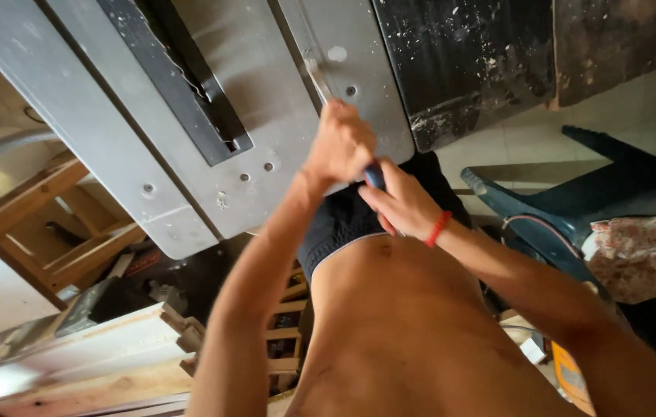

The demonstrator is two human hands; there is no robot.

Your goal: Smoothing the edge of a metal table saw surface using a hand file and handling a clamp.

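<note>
Both hands closed together on one slim tool with a dark blue handle and a pale metal shaft (pixel 320 81), at the near edge of the grey metal saw table (pixel 96 131). Left hand (pixel 341 145) wrapped tight round the upper part of the handle, knuckles toward the table; right hand (pixel 404 205), red cord bracelet (pixel 437 228) at the wrist, pinched on the blue butt end just below, touching the left. Long axis of the tool slanting up and away from the body, from the blue end between the hands to the tip resting on the narrow grey side panel of the table, just beside a round screw hole (pixel 351 90). Left hand the nearer to the tip. Dark slotted blade insert (pixel 189 85) well apart to the left; blue plastic chair (pixel 575 201) off to the right
</note>
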